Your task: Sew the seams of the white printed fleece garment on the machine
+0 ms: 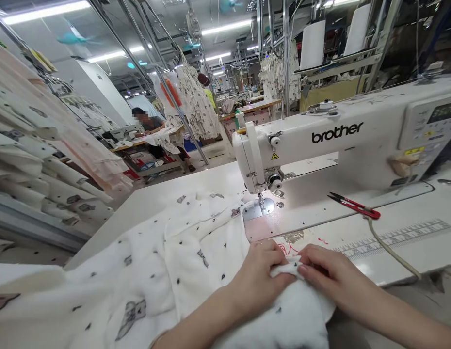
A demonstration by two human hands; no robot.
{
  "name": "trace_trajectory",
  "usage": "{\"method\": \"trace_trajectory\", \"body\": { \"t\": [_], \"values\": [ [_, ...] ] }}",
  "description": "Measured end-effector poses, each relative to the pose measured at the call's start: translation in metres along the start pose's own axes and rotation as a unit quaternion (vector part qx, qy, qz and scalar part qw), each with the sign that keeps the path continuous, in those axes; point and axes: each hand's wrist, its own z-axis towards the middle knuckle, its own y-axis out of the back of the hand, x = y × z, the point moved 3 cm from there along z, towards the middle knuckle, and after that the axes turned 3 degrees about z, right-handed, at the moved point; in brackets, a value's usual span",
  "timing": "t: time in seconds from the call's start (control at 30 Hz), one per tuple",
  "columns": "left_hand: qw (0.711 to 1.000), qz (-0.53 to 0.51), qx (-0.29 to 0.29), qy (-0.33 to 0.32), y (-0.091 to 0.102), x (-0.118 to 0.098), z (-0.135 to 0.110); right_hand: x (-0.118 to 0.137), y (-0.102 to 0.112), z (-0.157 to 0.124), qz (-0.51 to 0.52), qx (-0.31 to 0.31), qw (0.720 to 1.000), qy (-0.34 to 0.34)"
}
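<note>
I have the left hand curled shut on a bunched corner of the white printed fabric, fingers folded over it. The right hand lies just right of it, fingers together with their tips on the same corner; I cannot tell whether it grips or only presses.

The cloth spreads left and near over the white table, and its far edge reaches the needle plate under the presser foot of the sewing machine (a Brother, by the lettering). Red thread snips lie on the machine bed, far right of the hands. Printed garments hang beyond, and a person sits at a far table on the left.
</note>
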Motion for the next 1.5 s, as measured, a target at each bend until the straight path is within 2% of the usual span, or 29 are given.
{"method": "trace_trajectory", "body": {
  "t": [0.13, 0.27, 0.37, 0.63, 0.8, 0.97, 1.1, 1.2, 1.27, 1.37, 1.5],
  "values": [
    [0.999, 0.019, -0.004, -0.033, 0.002, 0.000, -0.004, 0.002, 0.000, 0.000, 0.020, 0.001, 0.999, -0.039],
    [0.996, 0.045, -0.034, -0.074, 0.003, -0.002, -0.010, 0.004, -0.002, -0.002, 0.049, 0.002, 0.997, -0.051],
    [0.995, 0.045, -0.042, -0.076, 0.004, -0.002, -0.015, 0.003, -0.003, -0.003, 0.067, -0.011, 0.997, -0.045],
    [0.998, -0.021, -0.052, 0.007, 0.010, -0.004, -0.022, 0.006, -0.003, -0.004, 0.014, -0.024, 0.998, 0.059],
    [0.994, -0.067, -0.029, 0.082, 0.011, -0.002, -0.024, 0.010, -0.001, -0.009, -0.039, -0.054, 0.987, 0.147],
    [0.992, -0.112, 0.021, 0.055, 0.011, -0.003, -0.021, 0.011, -0.001, -0.010, -0.043, -0.054, 0.978, 0.198],
    [0.990, -0.137, -0.016, 0.002, 0.013, -0.006, -0.021, 0.014, 0.000, -0.011, -0.005, -0.040, 0.980, 0.193],
    [0.989, -0.121, -0.051, -0.068, 0.016, -0.011, -0.025, 0.017, 0.002, -0.012, 0.034, -0.036, 0.981, 0.185],
    [0.988, -0.108, -0.070, -0.088, 0.017, -0.011, -0.027, 0.019, 0.003, -0.013, 0.044, -0.041, 0.981, 0.185],
    [0.989, -0.100, -0.079, -0.074, 0.017, -0.010, -0.029, 0.017, 0.001, -0.016, 0.058, -0.045, 0.984, 0.162],
    [0.991, -0.118, -0.064, -0.027, 0.015, -0.008, -0.028, 0.009, -0.002, -0.018, 0.133, -0.052, 0.988, 0.061]
  ]
}}
